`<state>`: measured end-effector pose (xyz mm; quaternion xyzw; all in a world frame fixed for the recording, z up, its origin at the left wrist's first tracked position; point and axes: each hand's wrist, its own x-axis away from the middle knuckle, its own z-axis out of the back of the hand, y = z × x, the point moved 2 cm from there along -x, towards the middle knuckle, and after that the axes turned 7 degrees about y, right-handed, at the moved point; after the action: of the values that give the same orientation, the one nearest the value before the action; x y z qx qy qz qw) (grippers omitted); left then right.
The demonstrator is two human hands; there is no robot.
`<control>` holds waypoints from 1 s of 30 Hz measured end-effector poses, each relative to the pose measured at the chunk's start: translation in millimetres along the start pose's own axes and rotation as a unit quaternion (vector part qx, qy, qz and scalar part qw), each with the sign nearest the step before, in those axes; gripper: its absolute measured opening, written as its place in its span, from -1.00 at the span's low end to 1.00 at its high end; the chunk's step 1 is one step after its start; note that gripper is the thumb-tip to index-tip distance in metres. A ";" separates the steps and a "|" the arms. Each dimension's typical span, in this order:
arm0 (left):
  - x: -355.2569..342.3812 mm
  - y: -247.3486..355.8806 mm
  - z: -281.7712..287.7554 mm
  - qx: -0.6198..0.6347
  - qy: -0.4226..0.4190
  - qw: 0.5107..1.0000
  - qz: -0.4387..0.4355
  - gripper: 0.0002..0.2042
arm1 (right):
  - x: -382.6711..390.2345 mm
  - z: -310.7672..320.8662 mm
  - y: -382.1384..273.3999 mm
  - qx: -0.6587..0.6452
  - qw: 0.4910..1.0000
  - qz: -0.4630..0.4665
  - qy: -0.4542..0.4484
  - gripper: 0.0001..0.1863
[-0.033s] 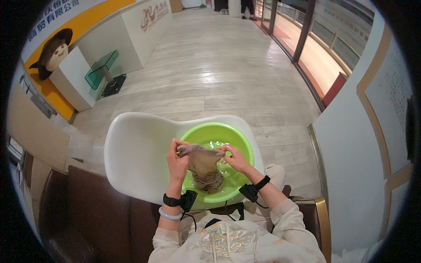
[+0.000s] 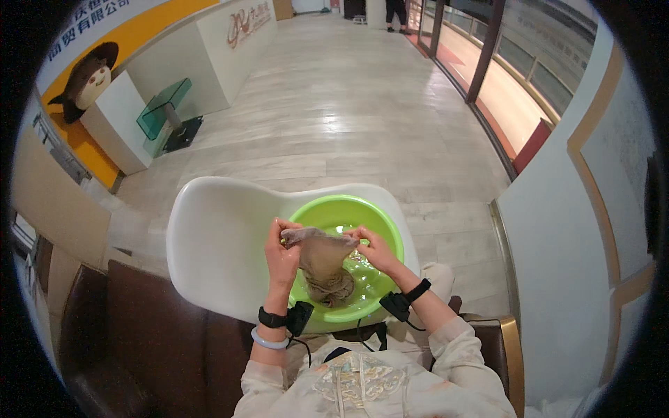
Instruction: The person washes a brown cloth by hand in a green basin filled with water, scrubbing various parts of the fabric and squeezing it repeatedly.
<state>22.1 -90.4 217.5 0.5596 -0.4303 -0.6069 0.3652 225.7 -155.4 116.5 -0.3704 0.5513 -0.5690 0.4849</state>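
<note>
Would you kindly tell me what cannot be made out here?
Head view: the bottom of the green basin beneath the brown cloth, hidden by bunched folds.
Head view: the part of the white chair under the green basin, covered by it.
Head view: the upper body of the distant person, cut off by the top edge.

Left hand [image 2: 282,259] and right hand [image 2: 376,252] (held apart) both pinch, forearms [image 2: 433,310] stretched forward

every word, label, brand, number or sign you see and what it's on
Orange and white wall sign: large blue characters, not copied here.
White boxy counter: reddish logo and characters, not copied.
Clear glass panel, upper right: faint marks, too blurred.
Pale wall panel with tan trim: faint marks, unreadable.
</note>
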 end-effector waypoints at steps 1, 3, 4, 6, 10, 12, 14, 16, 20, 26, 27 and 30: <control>-1.3 7.6 0.9 0.017 0.005 1.000 -0.001 -0.85 | -4.7 -0.7 -4.5 -0.060 0.998 -0.037 0.001 -0.83; -3.4 24.7 3.9 0.023 0.006 1.000 -0.001 -0.83 | -8.9 -2.5 -14.9 -0.093 0.991 -0.081 -0.060 -0.81; -4.7 33.3 3.2 0.024 0.007 1.000 0.001 -0.82 | -7.5 -5.8 -23.8 -0.101 0.989 -0.084 -0.068 -0.81; -6.4 47.4 -1.1 0.041 0.007 0.999 -0.001 -0.81 | -2.6 -11.6 -32.6 -0.074 0.988 -0.072 -0.113 -0.69; -9.4 76.3 -19.9 0.139 -0.004 0.990 0.010 -0.80 | 15.5 -46.1 -17.1 0.037 0.993 0.045 -0.107 -0.41; -12.2 93.5 -23.6 0.186 -0.014 0.982 -0.014 -0.78 | 21.3 -58.5 -0.2 0.089 0.984 0.106 -0.113 -0.32; -17.5 109.5 -22.2 0.236 -0.016 0.971 -0.042 -0.78 | 28.2 -63.7 21.1 0.105 0.972 0.073 -0.197 -0.41; -24.3 123.1 -15.9 0.248 -0.007 0.967 -0.048 -0.79 | 38.4 -63.5 27.7 0.031 0.979 -0.055 -0.192 -0.61; -38.9 109.7 3.2 0.216 0.031 0.976 0.004 -0.80 | 27.4 -36.3 34.1 0.028 0.980 -0.088 -0.175 -0.62; -28.0 -19.0 2.5 0.055 0.090 0.994 0.028 -0.77 | 15.4 -18.8 -9.8 -0.038 0.985 -0.141 -0.097 -0.65; -23.0 -55.6 8.3 -0.031 0.111 0.993 0.005 -0.75 | 13.7 -21.9 -11.5 -0.039 0.979 -0.176 -0.100 -0.64; 2.1 -114.7 4.5 -0.135 0.090 0.984 0.070 -0.69 | 9.6 -23.5 7.9 0.104 0.966 -0.208 -0.113 -0.66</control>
<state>21.7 -50.2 110.0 0.5261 -0.3482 -0.5792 0.5163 202.0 -157.7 104.8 -0.4864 0.3415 -0.6658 0.4512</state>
